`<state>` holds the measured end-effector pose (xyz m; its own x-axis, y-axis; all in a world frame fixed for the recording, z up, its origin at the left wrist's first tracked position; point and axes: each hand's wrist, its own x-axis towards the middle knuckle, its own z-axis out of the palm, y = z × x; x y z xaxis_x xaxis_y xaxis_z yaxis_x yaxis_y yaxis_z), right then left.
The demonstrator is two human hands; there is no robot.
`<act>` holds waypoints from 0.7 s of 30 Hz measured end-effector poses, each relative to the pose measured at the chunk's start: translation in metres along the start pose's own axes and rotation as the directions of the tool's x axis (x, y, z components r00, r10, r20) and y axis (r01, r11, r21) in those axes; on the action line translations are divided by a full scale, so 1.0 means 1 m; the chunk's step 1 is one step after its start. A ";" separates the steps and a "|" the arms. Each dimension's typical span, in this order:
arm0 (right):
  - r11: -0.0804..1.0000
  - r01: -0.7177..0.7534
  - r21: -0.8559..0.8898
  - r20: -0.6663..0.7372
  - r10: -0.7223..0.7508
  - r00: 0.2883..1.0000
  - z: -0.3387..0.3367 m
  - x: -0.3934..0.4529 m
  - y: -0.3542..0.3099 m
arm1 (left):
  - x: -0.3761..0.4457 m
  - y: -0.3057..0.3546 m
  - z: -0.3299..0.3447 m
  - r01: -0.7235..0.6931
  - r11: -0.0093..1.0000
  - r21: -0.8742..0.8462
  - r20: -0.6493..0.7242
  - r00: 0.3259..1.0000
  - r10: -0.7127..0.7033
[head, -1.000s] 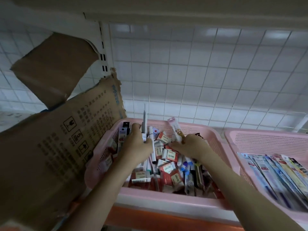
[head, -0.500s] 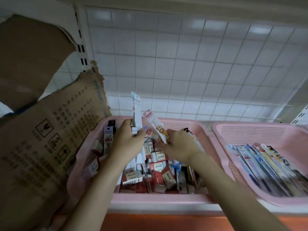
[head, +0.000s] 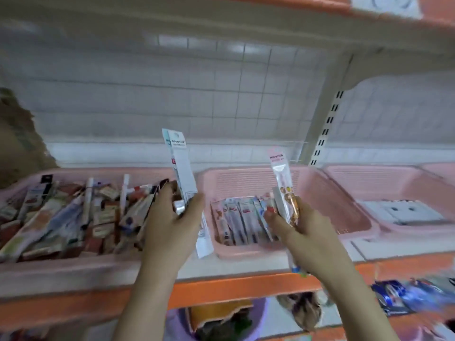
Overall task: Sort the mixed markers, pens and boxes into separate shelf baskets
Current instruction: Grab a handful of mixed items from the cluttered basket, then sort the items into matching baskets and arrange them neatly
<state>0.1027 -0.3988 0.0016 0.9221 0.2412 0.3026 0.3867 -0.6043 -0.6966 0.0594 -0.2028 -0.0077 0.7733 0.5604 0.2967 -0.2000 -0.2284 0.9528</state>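
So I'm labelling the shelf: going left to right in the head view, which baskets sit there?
Mixed basket → basket of packaged pens → basket with white boxes.

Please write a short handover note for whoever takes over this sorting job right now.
Left hand: grips a white and blue pen packet, upright, above the gap between the left and middle baskets.
Right hand: grips a pink pen packet with orange print, upright over the middle basket.
Left basket: full of mixed markers, pens and small boxes.
Middle basket: a row of packets already lies at its left side.
Right basket: flat white packages.
Done: some packets sorted.
Left: likely drop both held packets in the middle basket, then keep clearing the left basket.
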 end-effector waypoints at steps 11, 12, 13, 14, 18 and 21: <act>0.966 -0.159 0.203 -0.097 0.182 0.979 -0.112 -0.053 0.143 | -0.085 0.016 0.162 -0.053 0.995 0.087 0.147 0.988 0.040; 0.967 -0.161 0.197 -0.103 0.184 0.978 -0.121 -0.052 0.153 | -0.086 0.017 0.176 -0.061 0.994 0.086 0.143 0.989 0.048; 0.967 -0.164 0.194 -0.110 0.188 0.976 -0.132 -0.050 0.164 | -0.087 0.018 0.192 -0.068 0.994 0.082 0.137 0.989 0.056; 0.966 -0.167 0.196 -0.118 0.192 0.974 -0.143 -0.046 0.175 | -0.087 0.019 0.208 -0.074 0.995 0.072 0.136 0.989 0.063; 0.973 -0.185 0.139 -0.150 0.205 0.967 -0.185 -0.019 0.219 | -0.087 0.028 0.277 -0.081 0.997 -0.003 0.145 0.986 0.081; 0.978 -0.173 0.114 -0.134 0.188 0.973 -0.217 -0.001 0.247 | -0.086 0.037 0.327 -0.012 0.997 -0.079 0.127 0.992 0.022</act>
<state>0.1945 -0.7133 -0.0300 0.9678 0.0194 0.2510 0.2204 -0.5467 -0.8078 0.1823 -0.5194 -0.0195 0.8386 0.4499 0.3072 -0.2563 -0.1717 0.9512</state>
